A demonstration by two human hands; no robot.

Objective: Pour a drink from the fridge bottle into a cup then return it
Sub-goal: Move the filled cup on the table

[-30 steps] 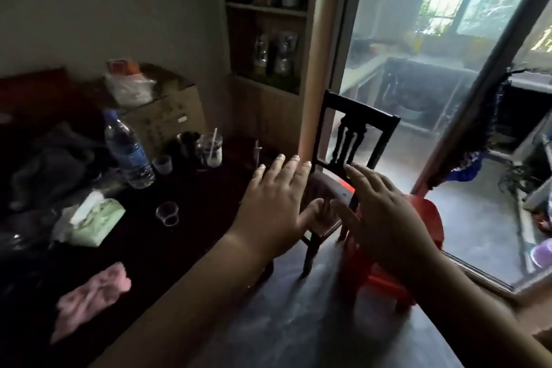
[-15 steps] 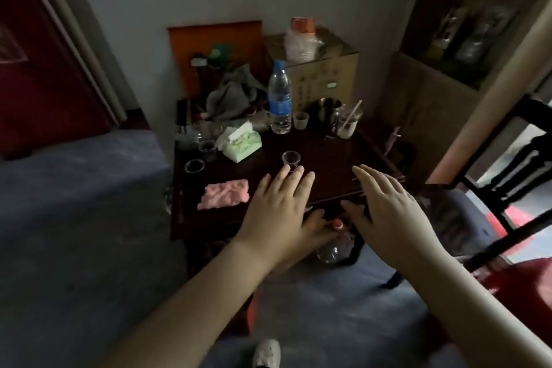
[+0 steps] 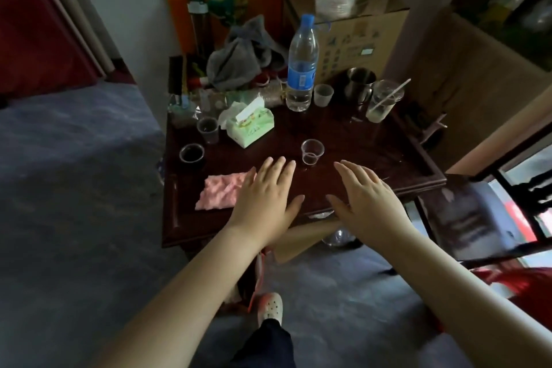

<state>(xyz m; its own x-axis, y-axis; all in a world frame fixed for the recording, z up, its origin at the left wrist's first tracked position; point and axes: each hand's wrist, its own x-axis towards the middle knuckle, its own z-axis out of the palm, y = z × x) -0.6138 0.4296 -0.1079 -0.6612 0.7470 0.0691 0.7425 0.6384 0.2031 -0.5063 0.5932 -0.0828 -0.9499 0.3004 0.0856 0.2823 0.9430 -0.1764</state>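
Observation:
A small clear plastic cup (image 3: pixel 312 151) stands empty near the middle of a dark wooden table (image 3: pixel 388 164). My left hand (image 3: pixel 265 197) hovers flat over the table's front, fingers spread, just left of the cup. My right hand (image 3: pixel 367 197) is held the same way to the cup's right. Both hold nothing. A clear water bottle (image 3: pixel 301 64) with a blue cap and label stands upright at the back of the table. No fridge is in view.
On the table lie a pink cloth (image 3: pixel 222 190), a green tissue pack (image 3: pixel 249 124), several more small cups (image 3: pixel 208 129), a steel mug (image 3: pixel 360 82) and a tall cup with a straw (image 3: pixel 383 100). A cardboard box (image 3: pixel 358 36) stands behind. A dark chair (image 3: pixel 478 218) is at the right.
The view has swung left and down from the chair and doorway onto the table. Both open hands now hover over the table's front on either side of the small cup.

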